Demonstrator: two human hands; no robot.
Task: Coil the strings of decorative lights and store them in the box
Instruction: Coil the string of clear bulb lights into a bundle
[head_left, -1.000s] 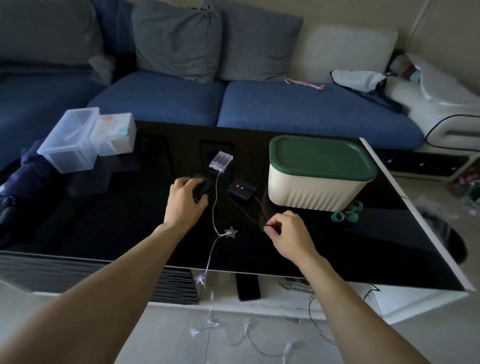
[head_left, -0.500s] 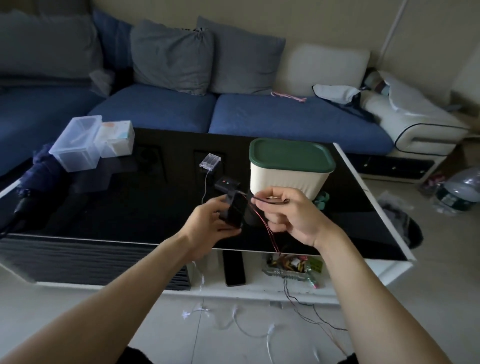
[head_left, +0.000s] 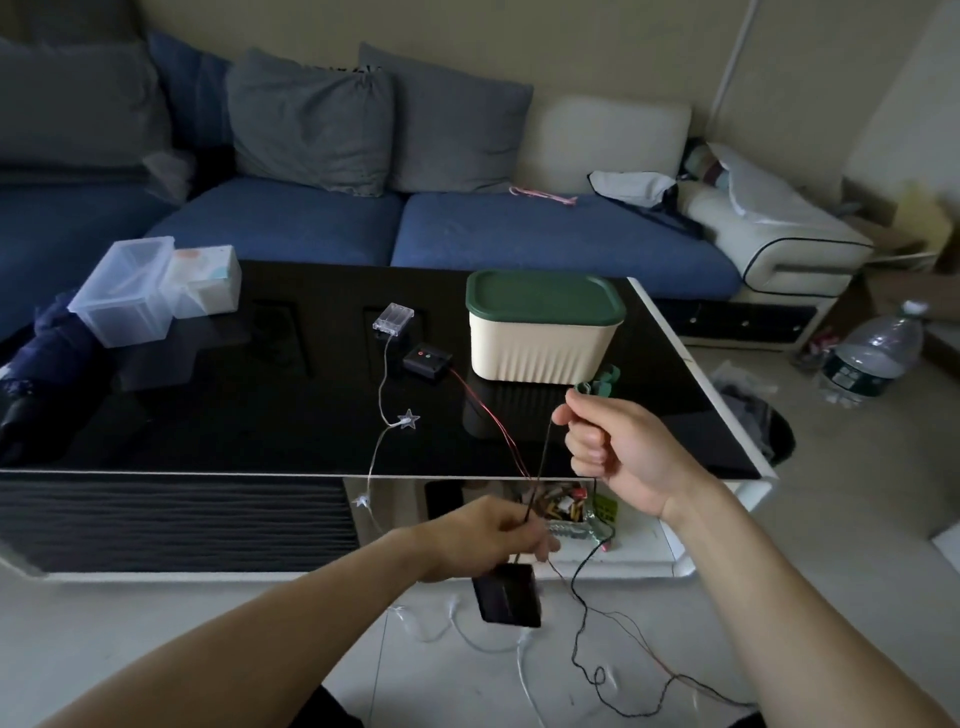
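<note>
My left hand (head_left: 483, 535) grips a black battery pack (head_left: 509, 595) in front of the table edge. A thin dark light wire (head_left: 540, 467) runs taut from it up to my right hand (head_left: 618, 447), which pinches the wire over the table's near right part. The rest of that wire (head_left: 597, 675) trails in loops on the floor. A second black pack (head_left: 427, 362) with a red wire lies on the black table (head_left: 208, 415). A clear battery case (head_left: 393, 318) with a star light string (head_left: 408, 420) lies beside it. The cream box with the green lid (head_left: 543, 327) stands closed behind.
Two clear plastic containers (head_left: 130, 291) sit at the table's far left. Small green rings (head_left: 600, 382) lie by the box. A shelf below the table holds clutter (head_left: 566, 509). A blue sofa (head_left: 467, 234) stands behind and a water bottle (head_left: 878, 348) at right on the floor.
My left hand has dropped below the table edge with the black pack. My right hand has moved up and right, stretching the wire between both hands.
</note>
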